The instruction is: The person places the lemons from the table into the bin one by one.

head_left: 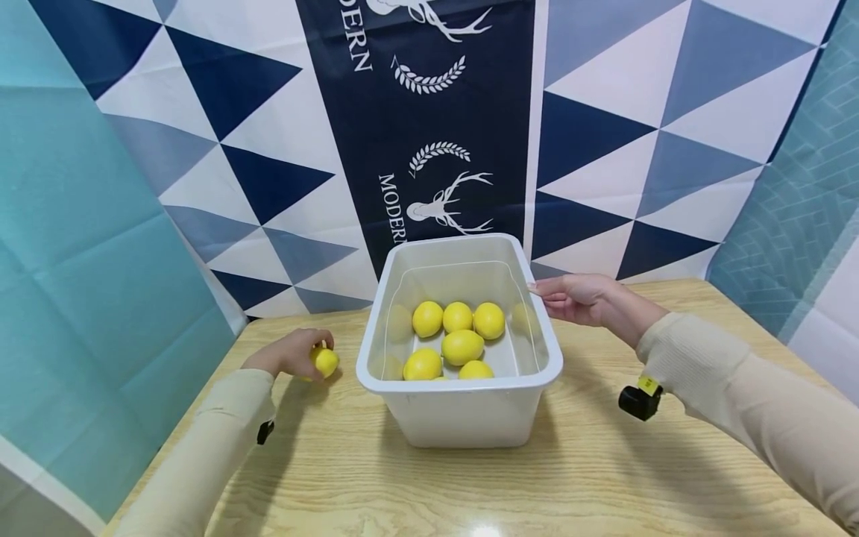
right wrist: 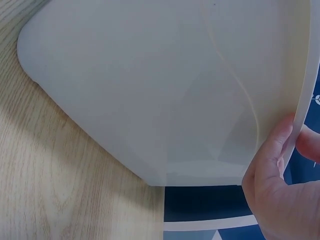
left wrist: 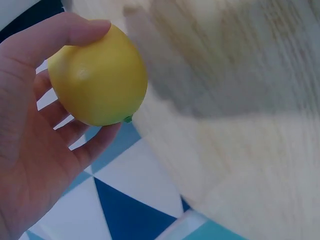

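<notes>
To the left of the bin, my left hand holds a lemon close over the table. In the left wrist view the thumb lies over the lemon and the fingers curl beneath it; its green tip shows. My right hand is at the right rim of the white plastic bin. The right wrist view shows that hand pinching the rim, fingers on the outer wall and thumb over the edge. Inside the bin lie several yellow lemons, partly hidden by its front wall.
The bin stands on a light wood-grain table. Behind it hangs a patterned cloth with triangles and deer heads, and a teal cloth hangs at the left. A small black device is strapped at the right wrist.
</notes>
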`<action>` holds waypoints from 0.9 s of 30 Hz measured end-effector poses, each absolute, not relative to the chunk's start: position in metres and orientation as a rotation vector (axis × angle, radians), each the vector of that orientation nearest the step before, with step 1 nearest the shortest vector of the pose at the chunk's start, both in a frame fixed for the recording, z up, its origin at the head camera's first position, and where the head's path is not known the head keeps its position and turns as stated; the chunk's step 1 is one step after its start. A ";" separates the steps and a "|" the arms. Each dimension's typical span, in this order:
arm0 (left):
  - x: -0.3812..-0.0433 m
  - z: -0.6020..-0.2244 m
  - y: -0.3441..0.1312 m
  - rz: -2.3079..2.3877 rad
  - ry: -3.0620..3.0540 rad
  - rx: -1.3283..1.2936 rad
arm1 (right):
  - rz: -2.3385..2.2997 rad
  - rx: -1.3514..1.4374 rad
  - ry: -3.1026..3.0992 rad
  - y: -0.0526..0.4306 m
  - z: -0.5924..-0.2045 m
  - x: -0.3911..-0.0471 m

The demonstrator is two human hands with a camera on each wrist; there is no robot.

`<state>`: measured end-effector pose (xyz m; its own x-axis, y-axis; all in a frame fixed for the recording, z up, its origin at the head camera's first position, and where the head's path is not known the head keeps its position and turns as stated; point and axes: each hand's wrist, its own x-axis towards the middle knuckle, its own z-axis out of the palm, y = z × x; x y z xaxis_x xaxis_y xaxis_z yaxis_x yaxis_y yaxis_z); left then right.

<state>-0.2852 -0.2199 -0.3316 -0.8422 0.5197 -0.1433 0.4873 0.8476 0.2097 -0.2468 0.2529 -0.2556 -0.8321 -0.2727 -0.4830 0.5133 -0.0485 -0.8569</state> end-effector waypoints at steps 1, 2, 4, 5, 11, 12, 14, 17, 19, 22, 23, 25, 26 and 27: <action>-0.284 -0.330 -0.220 0.236 2.829 0.792 | -1.927 0.252 1.707 0.252 -0.256 -0.247; -0.283 -0.328 -0.219 0.229 2.828 0.803 | -1.926 0.250 1.708 0.252 -0.256 -0.247; -0.282 -0.325 -0.218 0.215 2.831 0.818 | -1.922 0.243 1.714 0.252 -0.256 -0.247; -0.281 -0.323 -0.217 0.211 2.831 0.820 | -1.922 0.239 1.716 0.252 -0.256 -0.247; -0.279 -0.320 -0.211 0.201 2.826 0.816 | -1.928 0.240 1.716 0.251 -0.256 -0.247; -0.279 -0.320 -0.210 0.203 2.822 0.818 | -1.929 0.242 1.716 0.251 -0.257 -0.247; -0.278 -0.320 -0.208 0.212 2.815 0.818 | -1.928 0.240 1.715 0.251 -0.257 -0.247; -0.276 -0.321 -0.208 0.225 2.814 0.814 | -1.920 0.235 1.722 0.251 -0.257 -0.247; -0.275 -0.321 -0.208 0.225 2.819 0.822 | -1.917 0.234 1.724 0.251 -0.257 -0.247; -0.274 -0.321 -0.210 0.214 2.827 0.851 | -1.921 0.240 1.717 0.251 -0.257 -0.246; -0.274 -0.320 -0.210 0.209 2.830 0.857 | -1.923 0.240 1.716 0.251 -0.257 -0.246; -0.274 -0.319 -0.211 0.204 2.837 0.866 | -1.927 0.239 1.713 0.251 -0.257 -0.246; -0.274 -0.319 -0.211 0.202 2.840 0.870 | -1.929 0.238 1.712 0.252 -0.257 -0.246; -0.274 -0.319 -0.212 0.202 2.843 0.872 | -1.929 0.237 1.713 0.252 -0.257 -0.245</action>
